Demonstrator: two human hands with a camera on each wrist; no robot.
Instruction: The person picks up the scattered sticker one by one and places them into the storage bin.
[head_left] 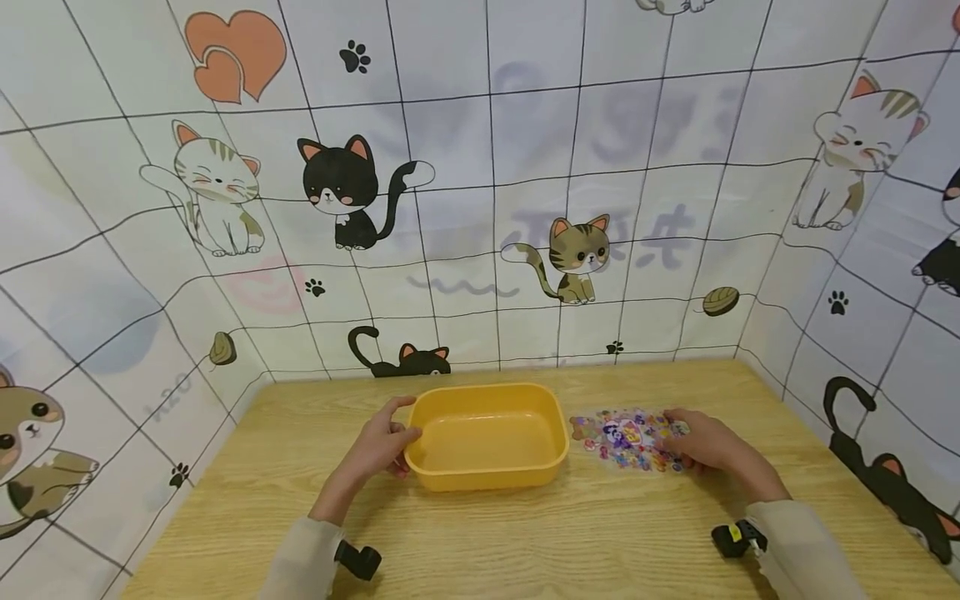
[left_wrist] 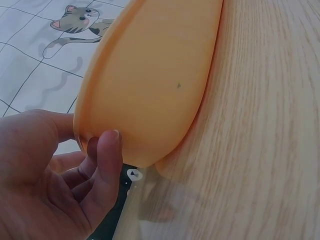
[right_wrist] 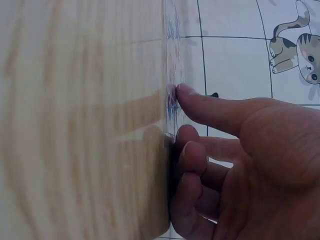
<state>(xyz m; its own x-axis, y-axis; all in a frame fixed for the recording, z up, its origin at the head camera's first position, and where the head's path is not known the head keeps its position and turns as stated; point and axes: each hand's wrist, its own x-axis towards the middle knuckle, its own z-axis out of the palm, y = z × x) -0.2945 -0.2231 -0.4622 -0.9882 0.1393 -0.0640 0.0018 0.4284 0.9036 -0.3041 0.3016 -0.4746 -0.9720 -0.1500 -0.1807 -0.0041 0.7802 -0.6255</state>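
Observation:
A yellow plastic basin (head_left: 487, 479) with rounded corners stands on the wooden table, its inside bare. At its left end my left hand (head_left: 382, 437) grips the rim. In the left wrist view, fingers (left_wrist: 110, 150) press the basin's outer wall (left_wrist: 155, 80) while another digit goes behind the rim. To the right of the basin lies a flat, clear pack of small colourful stickers (head_left: 630, 437). My right hand (head_left: 705, 440) holds its right end. The right wrist view shows the thumb on the glossy pack (right_wrist: 173, 65) and the other fingers curled low by the table.
The wooden table (head_left: 480, 542) meets walls covered in white grid-patterned sheeting (head_left: 465, 250) with printed cats. The sheeting rises behind the table and on both sides. Each forearm, in a light sleeve, wears a small black camera.

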